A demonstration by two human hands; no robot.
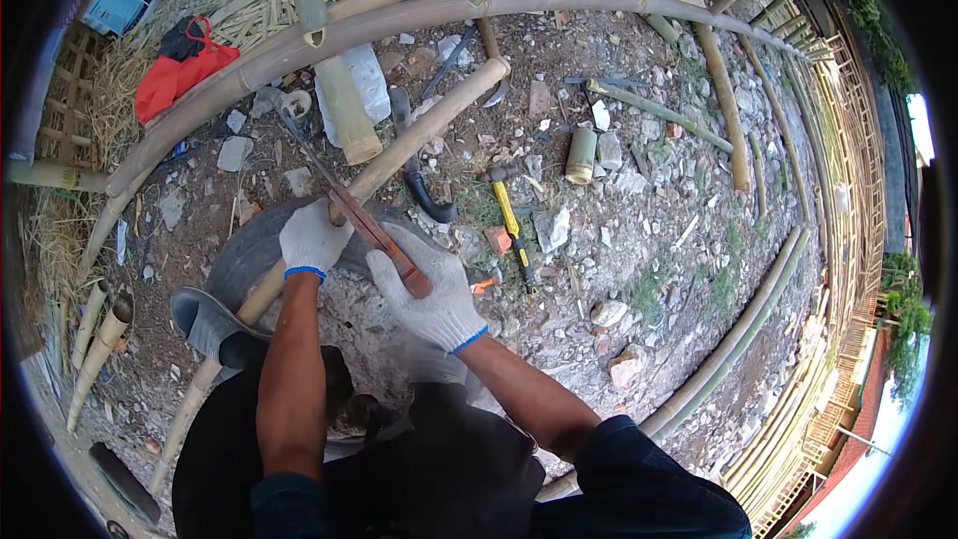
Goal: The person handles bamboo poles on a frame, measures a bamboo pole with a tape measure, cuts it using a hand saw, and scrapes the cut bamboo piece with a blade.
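Note:
A long bamboo pole (424, 135) slants from lower left to upper middle and rests across an old tyre (249, 250). My left hand (311, 238), in a white knit glove, grips the pole. My right hand (431, 291), gloved the same way, is closed on the brown wooden handle of a long blade (371, 232). The blade's thin metal part (304, 145) lies along the pole toward the upper left. My foot in a grey sandal (205, 319) presses near the pole's lower part.
Stony ground holds a yellow-handled hammer (511, 225), a black curved tool (424, 190), a short bamboo section (580, 155) and a cut bamboo piece (349, 112). Long bent bamboo poles (419, 15) arc across the top. A red bag (180, 70) lies upper left. Bamboo fencing (848, 240) runs along the right.

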